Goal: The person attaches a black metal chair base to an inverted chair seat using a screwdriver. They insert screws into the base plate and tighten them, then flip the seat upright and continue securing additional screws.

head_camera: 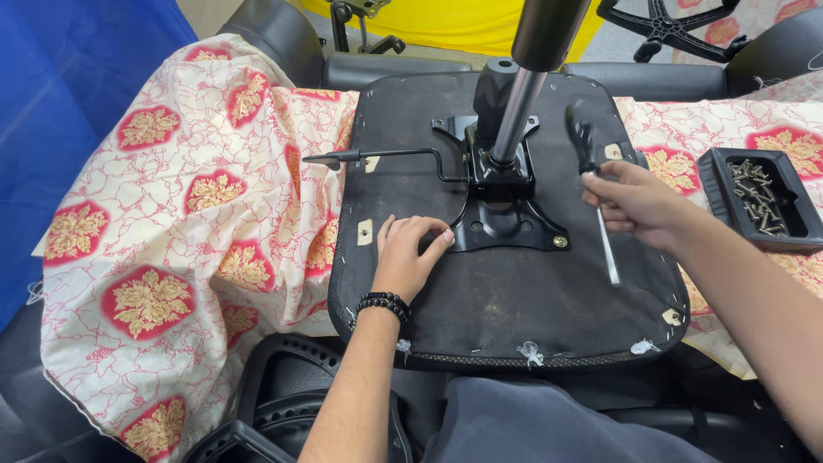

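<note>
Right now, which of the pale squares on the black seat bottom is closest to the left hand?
The pale square just left of the left hand, near the seat bottom's left edge. The other squares sit by the lever, the screwdriver, and the bottom right corner.

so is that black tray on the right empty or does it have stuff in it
Not empty: the black rectangular plastic tray on the floral cloth holds a loose pile of small metal screws.

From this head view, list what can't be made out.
- Left hand: fingertips curl over the black metal mounting plate; anything under them is hidden.
- Chrome gas cylinder: top cut by the upper edge.
- Black tray of screws: screws too small to count.
- Right hand: covers the screwdriver grip.
</note>
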